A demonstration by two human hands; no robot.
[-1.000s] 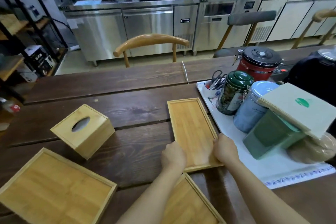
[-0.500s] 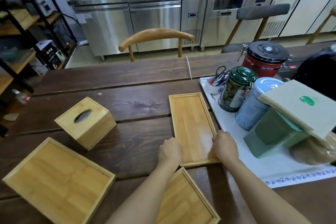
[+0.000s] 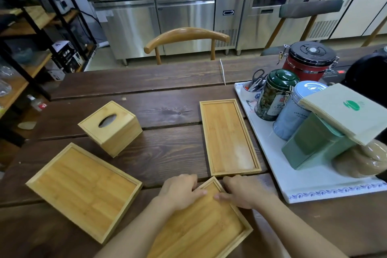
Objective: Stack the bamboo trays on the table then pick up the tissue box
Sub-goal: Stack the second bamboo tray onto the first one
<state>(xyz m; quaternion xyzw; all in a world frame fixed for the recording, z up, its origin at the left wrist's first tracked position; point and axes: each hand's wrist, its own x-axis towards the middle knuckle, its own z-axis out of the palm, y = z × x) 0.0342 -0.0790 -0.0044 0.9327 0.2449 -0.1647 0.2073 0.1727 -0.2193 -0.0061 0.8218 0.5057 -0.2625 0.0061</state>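
Three bamboo trays lie on the dark wooden table. A narrow tray sits in the middle, apart from both hands. A large tray lies at the near left. The near tray lies skewed at the front edge, one corner pointing away from me. My left hand and my right hand grip its rim on either side of that far corner, thumbs inside. The bamboo tissue box, with an oval slot on top, stands left of the narrow tray.
A white mat on the right carries a green tin, a blue tin, a red canister, a green box and paper napkins. A wooden chair stands at the far side.
Both hands let go of the narrow tray's near end and drew back to the far corner of the near tray. The narrow tray stays flat on the table.
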